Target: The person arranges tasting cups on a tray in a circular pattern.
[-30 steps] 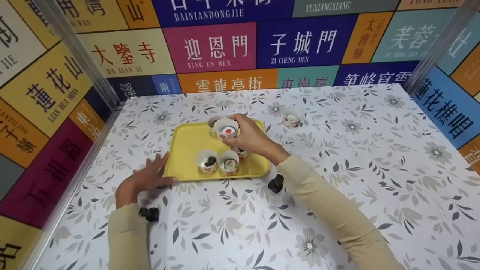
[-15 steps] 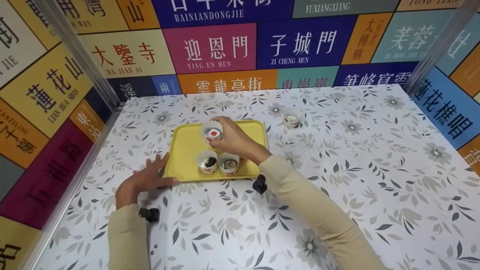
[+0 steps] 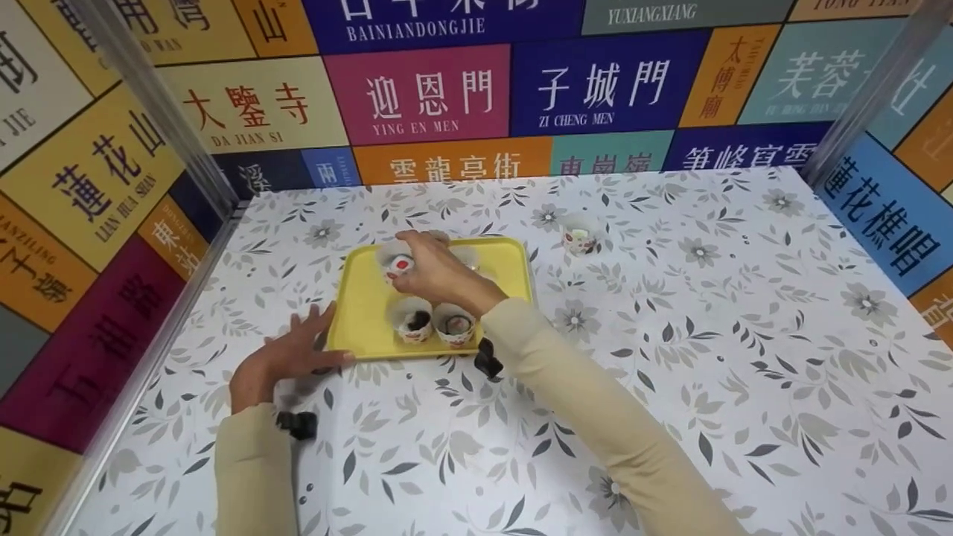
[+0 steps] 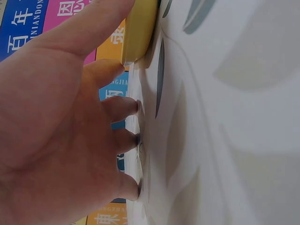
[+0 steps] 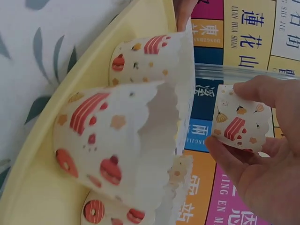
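Hands: right [image 3: 439,274] pinching paper cup [image 3: 395,266], left [image 3: 279,365] at tray edge [image 3: 339,313].

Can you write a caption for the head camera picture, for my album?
A right hand holds a paper cup over a yellow tray while the left hand steadies the tray's edge.

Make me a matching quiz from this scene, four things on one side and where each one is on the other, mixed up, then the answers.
Things:
1. right hand
2. left hand
3. yellow tray
4. lone paper cup

Places:
A. on the flowered table, right of the tray
B. holding a paper cup over the tray
C. under several paper cups
D. touching the tray's near left corner

Pairs: 1-B, 2-D, 3-C, 4-A
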Demonstrator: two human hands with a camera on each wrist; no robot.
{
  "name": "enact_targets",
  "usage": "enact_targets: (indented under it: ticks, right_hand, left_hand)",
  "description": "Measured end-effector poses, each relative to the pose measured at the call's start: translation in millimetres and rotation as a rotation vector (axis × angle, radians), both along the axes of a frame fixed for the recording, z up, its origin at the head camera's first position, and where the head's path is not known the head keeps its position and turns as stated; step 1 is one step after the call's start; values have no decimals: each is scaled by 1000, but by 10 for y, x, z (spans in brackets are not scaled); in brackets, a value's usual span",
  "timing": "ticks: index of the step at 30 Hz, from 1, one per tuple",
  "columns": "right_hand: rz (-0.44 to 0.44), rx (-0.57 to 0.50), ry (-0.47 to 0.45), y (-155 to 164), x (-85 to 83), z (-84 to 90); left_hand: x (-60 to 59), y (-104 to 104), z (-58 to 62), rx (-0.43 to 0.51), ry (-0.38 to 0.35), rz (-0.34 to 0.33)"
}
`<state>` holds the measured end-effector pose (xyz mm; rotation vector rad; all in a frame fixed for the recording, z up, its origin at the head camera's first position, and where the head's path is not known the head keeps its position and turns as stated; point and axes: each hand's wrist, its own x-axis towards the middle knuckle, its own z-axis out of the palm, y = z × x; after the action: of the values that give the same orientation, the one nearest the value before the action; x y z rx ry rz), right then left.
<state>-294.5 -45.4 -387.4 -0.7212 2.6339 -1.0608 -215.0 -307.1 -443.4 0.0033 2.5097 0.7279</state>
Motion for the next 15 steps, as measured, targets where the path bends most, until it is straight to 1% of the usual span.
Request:
enact_targets:
  ticks: [10,15]
  right_hand:
    - [-11,14,-38,-120,32,-67]
    - [-21,-5,-72,-149,30,-105]
  left_hand:
    - [-1,-1,-9,12,-1,9]
    - [-1,7,-4,9,-12,19]
